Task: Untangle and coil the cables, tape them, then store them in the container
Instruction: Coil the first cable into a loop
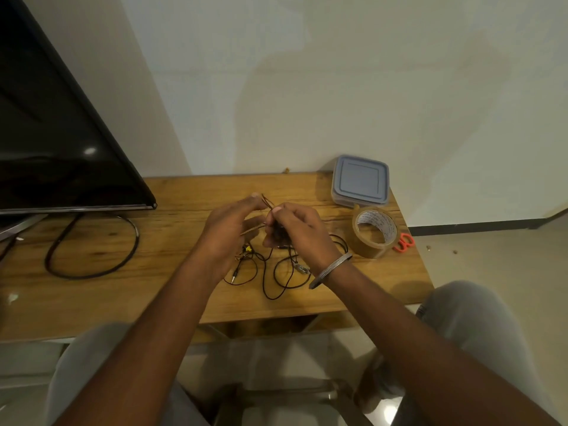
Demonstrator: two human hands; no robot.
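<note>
Above a wooden table, the left hand and right hand meet, both with fingers curled, pinching a thin brownish strand. The right hand also holds a small dark bundle. Tangled thin black cables lie on the table just beneath. At the far right corner sit a lidded square grey-blue plastic container, a roll of brown packing tape and orange-handled scissors.

both hands, left and right, pinch thin cables above a wooden table; loose loops lie below. container, tape and scissors sit right.
</note>
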